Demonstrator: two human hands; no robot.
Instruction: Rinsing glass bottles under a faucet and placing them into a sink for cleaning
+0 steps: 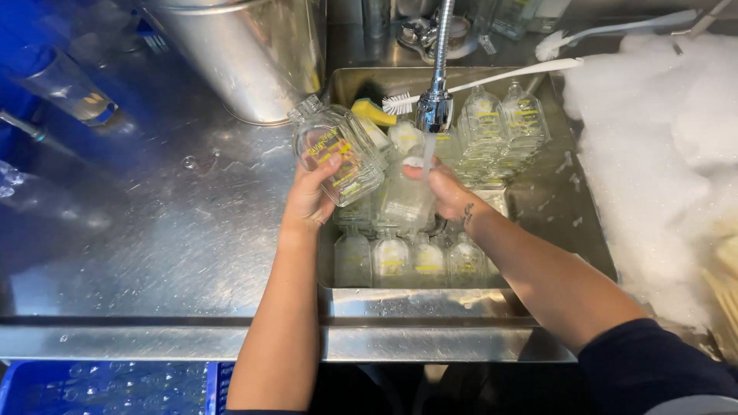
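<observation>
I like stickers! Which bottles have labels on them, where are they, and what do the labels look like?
Clear square bottle, tilted in the left hand: yellow printing.
Bottle under the tap, in the right hand: label unclear.
Bottles in the sink's front row: yellow bands.
Bottles at the sink's back: yellow printing.

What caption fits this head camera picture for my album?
Left hand lifts a clear bottle while right hand holds another bottle under the tap.
</observation>
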